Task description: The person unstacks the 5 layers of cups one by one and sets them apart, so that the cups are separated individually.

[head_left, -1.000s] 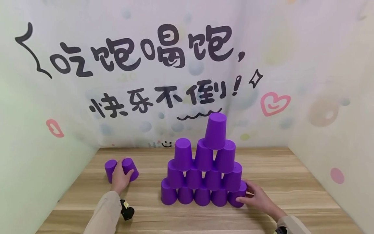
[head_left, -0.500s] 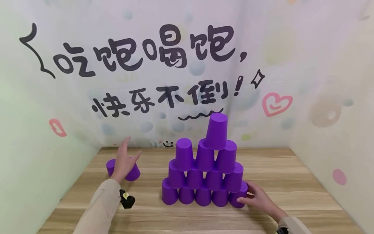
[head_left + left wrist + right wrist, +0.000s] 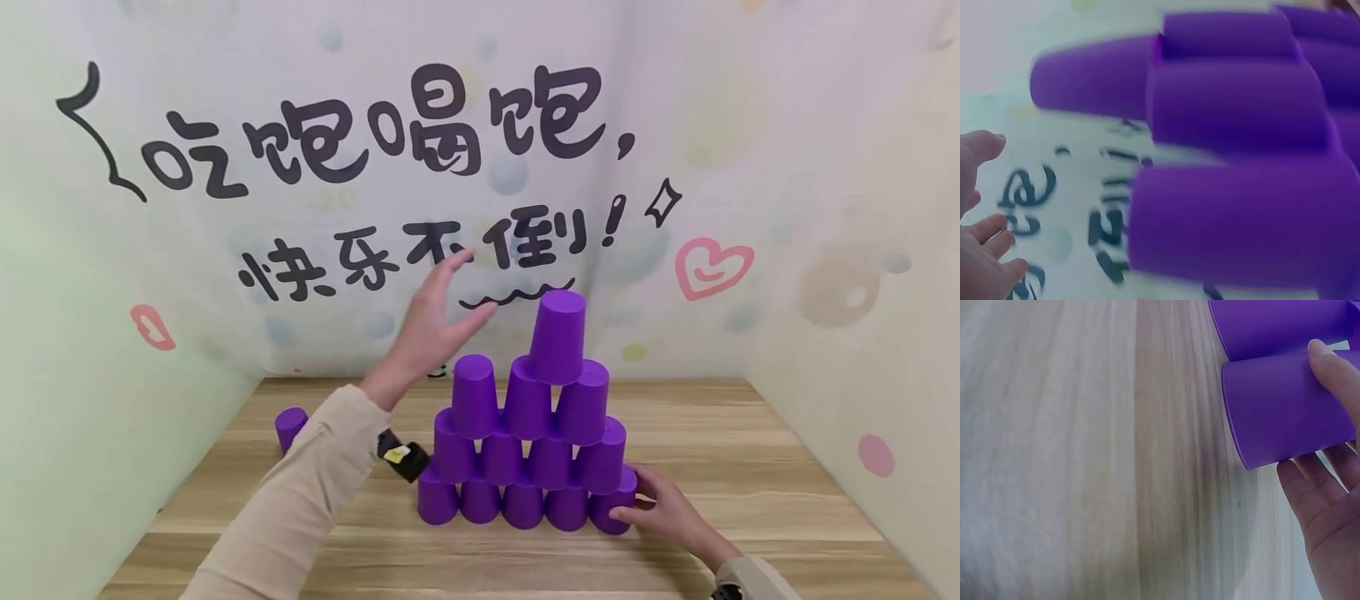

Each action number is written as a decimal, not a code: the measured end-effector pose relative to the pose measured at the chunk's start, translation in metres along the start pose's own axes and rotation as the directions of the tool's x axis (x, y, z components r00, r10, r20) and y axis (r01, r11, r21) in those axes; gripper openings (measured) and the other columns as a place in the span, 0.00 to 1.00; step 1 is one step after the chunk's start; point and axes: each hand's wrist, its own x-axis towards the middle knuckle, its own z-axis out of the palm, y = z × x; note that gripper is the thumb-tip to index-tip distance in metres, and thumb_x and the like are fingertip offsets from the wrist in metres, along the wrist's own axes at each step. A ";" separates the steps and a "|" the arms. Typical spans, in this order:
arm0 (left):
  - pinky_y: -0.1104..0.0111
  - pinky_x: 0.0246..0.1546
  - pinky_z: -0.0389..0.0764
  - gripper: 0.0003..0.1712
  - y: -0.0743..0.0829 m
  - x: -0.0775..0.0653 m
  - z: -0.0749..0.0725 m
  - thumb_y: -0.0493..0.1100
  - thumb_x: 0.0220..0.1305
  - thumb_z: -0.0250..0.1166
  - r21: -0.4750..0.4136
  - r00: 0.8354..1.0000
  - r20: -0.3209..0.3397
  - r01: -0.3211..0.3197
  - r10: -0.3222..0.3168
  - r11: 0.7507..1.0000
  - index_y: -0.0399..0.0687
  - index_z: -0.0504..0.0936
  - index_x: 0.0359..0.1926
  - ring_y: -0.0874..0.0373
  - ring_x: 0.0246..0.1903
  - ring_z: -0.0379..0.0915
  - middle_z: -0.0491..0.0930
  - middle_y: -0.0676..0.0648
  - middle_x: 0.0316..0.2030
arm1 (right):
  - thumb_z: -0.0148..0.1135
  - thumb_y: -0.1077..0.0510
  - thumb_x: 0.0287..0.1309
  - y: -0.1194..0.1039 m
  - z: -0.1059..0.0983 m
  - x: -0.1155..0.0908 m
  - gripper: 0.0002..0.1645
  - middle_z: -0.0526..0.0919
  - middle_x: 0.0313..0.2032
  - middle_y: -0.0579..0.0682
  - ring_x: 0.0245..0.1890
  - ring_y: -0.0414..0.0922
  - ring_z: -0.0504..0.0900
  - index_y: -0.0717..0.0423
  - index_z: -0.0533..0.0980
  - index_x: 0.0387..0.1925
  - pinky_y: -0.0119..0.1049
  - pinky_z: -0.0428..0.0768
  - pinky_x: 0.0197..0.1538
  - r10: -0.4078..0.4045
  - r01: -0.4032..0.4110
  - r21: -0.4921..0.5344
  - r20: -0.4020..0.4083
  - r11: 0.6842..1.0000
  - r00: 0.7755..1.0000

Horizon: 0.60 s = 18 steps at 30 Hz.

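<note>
Head view: tapered purple plastic-looking cups (image 3: 527, 404) are standing inverted on a wood-grain table (image 3: 738, 454), upper ones bridging pairs, presumably for balance. At ten o'clock, the left hand (image 3: 426, 327) is hovering wide, empty; the right hand (image 3: 669, 512) is gripping the four-o'clock base cup (image 3: 609, 503), seemingly steadying it.

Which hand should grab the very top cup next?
Probably the left hand: it holds nothing, its fingers are spread, and it is up near the top cup. The right hand is low down, holding the rightmost bottom cup.
</note>
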 end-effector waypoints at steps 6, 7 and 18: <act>0.66 0.55 0.65 0.35 0.032 0.015 0.031 0.44 0.54 0.63 -0.157 0.998 0.069 0.005 0.006 0.988 0.43 0.61 0.62 0.61 0.58 0.57 0.63 0.49 0.59 | 0.67 0.67 0.41 -0.001 0.000 0.000 0.32 0.77 0.41 0.59 0.40 0.33 0.76 0.75 0.65 0.48 0.38 0.79 0.39 -0.004 0.004 0.007 -0.003 1.000 1.000; 0.67 0.54 0.66 0.34 0.034 0.016 0.036 0.44 0.54 0.63 -0.163 0.997 0.078 0.028 -0.015 0.986 0.43 0.61 0.61 0.61 0.57 0.59 0.64 0.48 0.58 | 0.67 0.67 0.41 -0.001 0.000 0.001 0.32 0.77 0.41 0.59 0.40 0.33 0.76 0.76 0.65 0.49 0.38 0.79 0.39 -0.008 0.008 0.008 0.000 1.000 1.000; 0.70 0.42 0.75 0.35 0.030 0.007 0.067 0.47 0.50 0.66 -0.159 0.975 0.168 0.170 -0.143 0.972 0.46 0.65 0.59 0.56 0.44 0.71 0.73 0.48 0.47 | 0.67 0.69 0.41 -0.001 0.000 0.000 0.33 0.77 0.43 0.50 0.40 0.32 0.76 0.76 0.64 0.50 0.38 0.79 0.39 -0.035 0.034 0.021 0.009 0.999 0.999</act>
